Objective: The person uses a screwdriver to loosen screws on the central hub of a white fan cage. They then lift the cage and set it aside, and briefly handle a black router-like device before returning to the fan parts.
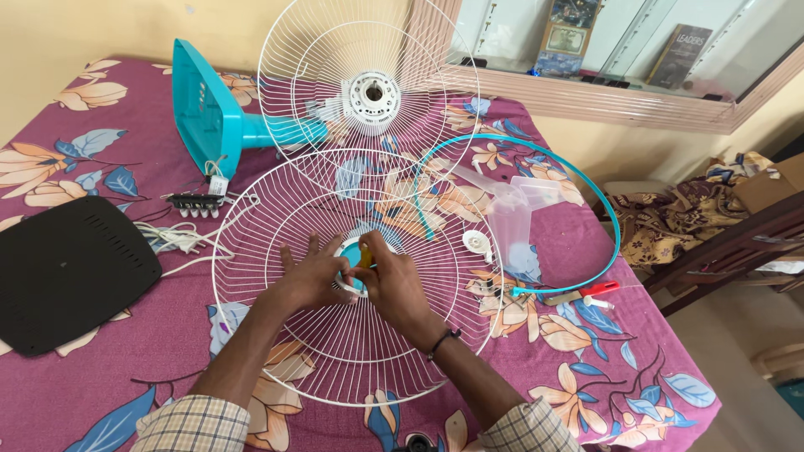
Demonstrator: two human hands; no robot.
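While both hands meet at the hub of the white wire fan guard (pixel 352 276) lying flat at frame centre, the left hand (pixel 314 276) presses spread fingers on the wires just left of the teal centre cap (pixel 356 255). Touching the cap from the right, the right hand (pixel 394 285) pinches a small yellow-handled tool (pixel 365 255), its long axis near upright. A black rounded cover (pixel 67 272) lies at left. 2 book-like packages (pixel 624 42) stand on the shelf at upper right.
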